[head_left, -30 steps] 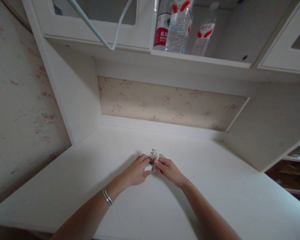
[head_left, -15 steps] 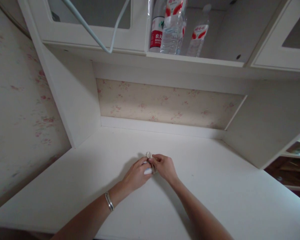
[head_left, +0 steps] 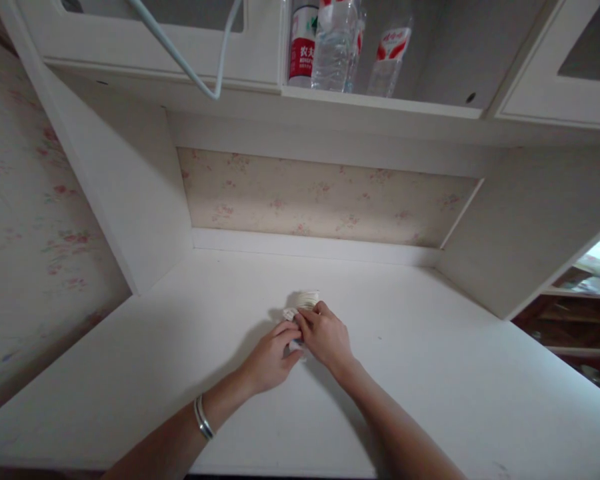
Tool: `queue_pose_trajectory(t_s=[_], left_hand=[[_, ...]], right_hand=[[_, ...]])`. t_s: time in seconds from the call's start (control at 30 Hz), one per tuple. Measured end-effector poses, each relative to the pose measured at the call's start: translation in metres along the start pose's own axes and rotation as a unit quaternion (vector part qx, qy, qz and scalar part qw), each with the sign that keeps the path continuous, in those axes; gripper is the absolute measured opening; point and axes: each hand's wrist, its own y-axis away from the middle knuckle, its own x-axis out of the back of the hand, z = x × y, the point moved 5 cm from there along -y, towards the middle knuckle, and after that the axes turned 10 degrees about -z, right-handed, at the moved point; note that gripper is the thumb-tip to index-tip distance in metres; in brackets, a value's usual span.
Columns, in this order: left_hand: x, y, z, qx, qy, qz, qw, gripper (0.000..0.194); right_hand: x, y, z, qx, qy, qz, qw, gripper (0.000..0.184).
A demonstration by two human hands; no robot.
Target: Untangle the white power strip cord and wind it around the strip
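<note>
Both my hands meet near the middle of the white desktop. My left hand, with a silver bracelet at its wrist, curls its fingers and thumb around a small white and bluish piece, mostly covered by the fingers. Pressed against the same spot, my right hand pinches with thumb and forefinger at a crumpled whitish bit. Just beyond the right fingers shows a white ridged piece with fine curved lines. Whether it joins the held piece, I cannot tell.
Above the desk hangs a white cabinet with an open shelf holding several plastic bottles. A pale bent tube hangs in front at upper left. Side panels bound the desk, with floral wallpaper behind.
The ridged white piece now shows beyond my right hand, where only a small white bit stuck up before. My left thumb has moved away from its fingers. The view has shifted slightly.
</note>
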Motion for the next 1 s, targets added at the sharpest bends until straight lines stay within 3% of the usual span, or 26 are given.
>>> queue_pose_trajectory(t_s=[0.1, 0.23, 0.4, 0.57, 0.73, 0.9, 1.0], left_hand=[[-0.009, 0.002, 0.010, -0.022, -0.133, -0.031, 0.990, 0.016], [-0.013, 0.008, 0.019, -0.077, -0.301, -0.046, 0.949, 0.019], [-0.003, 0.016, 0.028, -0.183, -0.311, -0.014, 0.933, 0.017], [-0.005, 0.016, 0.030, -0.187, -0.298, -0.018, 0.936, 0.019], [-0.011, 0.013, 0.024, -0.155, -0.278, -0.070, 0.946, 0.018], [-0.012, 0.008, 0.017, -0.100, -0.248, -0.110, 0.957, 0.022], [-0.013, 0.005, 0.016, -0.083, -0.232, -0.125, 0.961, 0.023]], right_hand=[[0.002, 0.008, -0.002, 0.007, 0.022, 0.002, 1.000, 0.036], [0.004, 0.017, -0.002, 0.003, 0.037, -0.010, 0.999, 0.039], [0.005, 0.022, -0.002, -0.002, 0.042, -0.045, 0.998, 0.056], [0.001, 0.016, 0.009, -0.014, 0.043, -0.068, 0.997, 0.053], [0.008, -0.012, 0.054, -0.019, -0.051, -0.016, 0.998, 0.035], [0.017, -0.045, 0.127, -0.027, -0.145, -0.003, 0.989, 0.030], [0.024, -0.054, 0.171, -0.032, -0.115, 0.031, 0.992, 0.030]])
